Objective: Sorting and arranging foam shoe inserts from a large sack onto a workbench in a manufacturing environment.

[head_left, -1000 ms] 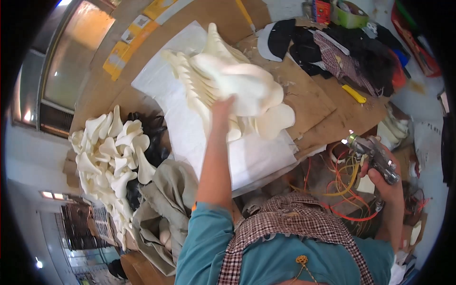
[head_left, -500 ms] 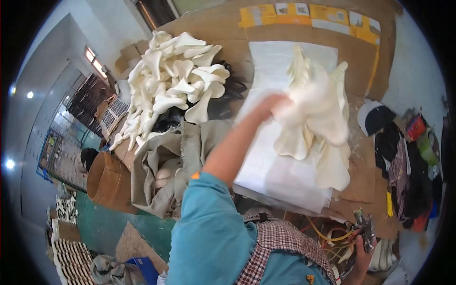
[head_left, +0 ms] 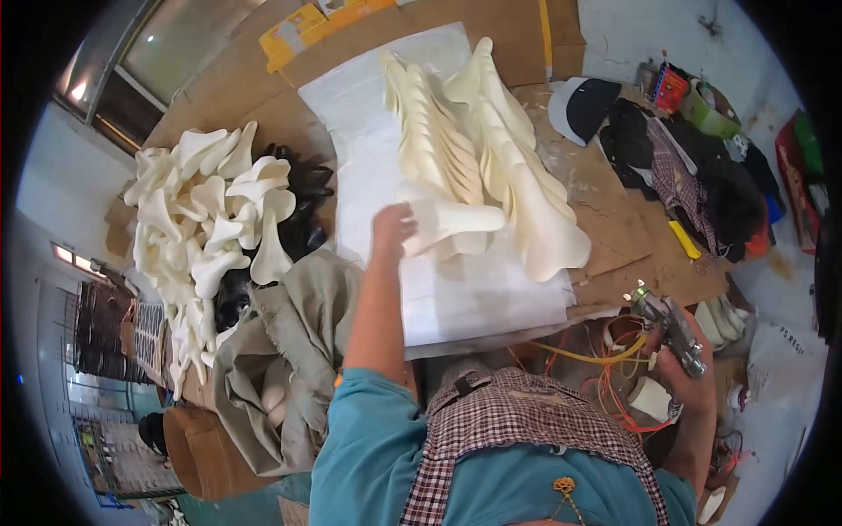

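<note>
Left hand (head_left: 392,230): frame centre, grip clamped on one cream piece (head_left: 452,221), held over the white sheet (head_left: 456,298)
Right hand (head_left: 680,373): lower right, grip clamped on a spray gun (head_left: 668,323)
Row of cream pieces (head_left: 491,149): upper centre, on the sheet, counter (head_left: 605,202)
Pile (head_left: 206,228): cream pieces, left of frame
Cloth (head_left: 289,351): lower left, beside the forearm

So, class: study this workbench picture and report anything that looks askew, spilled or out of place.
The heap of cream foam pieces at the left lies jumbled, unlike the neat overlapping rows on the white sheet. A tangle of orange and yellow hoses sprawls by the right hand holding the spray gun.
</note>
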`<control>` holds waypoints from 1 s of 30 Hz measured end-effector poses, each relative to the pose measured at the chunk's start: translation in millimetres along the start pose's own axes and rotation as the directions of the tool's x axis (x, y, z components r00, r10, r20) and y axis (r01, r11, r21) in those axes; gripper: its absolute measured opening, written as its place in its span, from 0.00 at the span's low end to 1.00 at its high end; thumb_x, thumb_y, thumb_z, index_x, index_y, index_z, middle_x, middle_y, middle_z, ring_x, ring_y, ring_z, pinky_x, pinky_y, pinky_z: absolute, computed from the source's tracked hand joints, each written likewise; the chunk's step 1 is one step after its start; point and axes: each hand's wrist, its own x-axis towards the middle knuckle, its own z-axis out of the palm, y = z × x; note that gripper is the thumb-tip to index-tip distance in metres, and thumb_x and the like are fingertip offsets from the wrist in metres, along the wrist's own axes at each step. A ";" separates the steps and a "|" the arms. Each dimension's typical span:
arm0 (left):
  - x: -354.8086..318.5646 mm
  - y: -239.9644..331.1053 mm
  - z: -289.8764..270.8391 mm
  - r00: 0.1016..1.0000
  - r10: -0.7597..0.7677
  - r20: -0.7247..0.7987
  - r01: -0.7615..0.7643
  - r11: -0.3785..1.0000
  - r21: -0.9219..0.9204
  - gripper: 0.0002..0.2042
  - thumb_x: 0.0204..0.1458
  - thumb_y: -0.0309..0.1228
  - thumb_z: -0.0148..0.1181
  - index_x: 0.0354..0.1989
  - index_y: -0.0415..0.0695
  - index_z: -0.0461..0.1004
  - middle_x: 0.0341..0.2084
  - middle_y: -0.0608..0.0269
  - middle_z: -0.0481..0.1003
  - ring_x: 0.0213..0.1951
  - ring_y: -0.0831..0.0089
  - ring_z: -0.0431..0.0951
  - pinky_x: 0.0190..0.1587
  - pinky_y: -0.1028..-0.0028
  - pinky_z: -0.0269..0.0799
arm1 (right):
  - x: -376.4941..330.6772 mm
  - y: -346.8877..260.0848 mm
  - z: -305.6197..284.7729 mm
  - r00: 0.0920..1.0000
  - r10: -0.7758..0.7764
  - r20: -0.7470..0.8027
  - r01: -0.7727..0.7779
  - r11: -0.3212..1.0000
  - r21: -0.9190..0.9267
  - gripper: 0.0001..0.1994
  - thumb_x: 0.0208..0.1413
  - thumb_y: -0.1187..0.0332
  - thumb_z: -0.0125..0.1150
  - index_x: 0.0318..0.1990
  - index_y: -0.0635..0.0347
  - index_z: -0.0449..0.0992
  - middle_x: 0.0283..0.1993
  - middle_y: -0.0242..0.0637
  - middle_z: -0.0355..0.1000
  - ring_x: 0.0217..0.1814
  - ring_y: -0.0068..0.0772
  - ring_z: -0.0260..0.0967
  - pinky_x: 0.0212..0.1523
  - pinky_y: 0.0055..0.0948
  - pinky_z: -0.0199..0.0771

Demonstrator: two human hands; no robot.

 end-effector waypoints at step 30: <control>-74.1 23.6 -88.8 0.802 0.591 -0.083 -0.421 0.658 0.624 0.17 0.40 0.39 0.64 0.30 0.36 0.72 0.27 0.47 0.75 0.30 0.57 0.75 0.35 0.65 0.68 | 54.2 1.7 81.2 0.922 0.273 0.276 -0.181 0.931 -0.317 0.34 0.45 0.58 0.65 0.56 0.71 0.59 0.39 0.40 0.69 0.41 0.29 0.68 0.45 0.29 0.67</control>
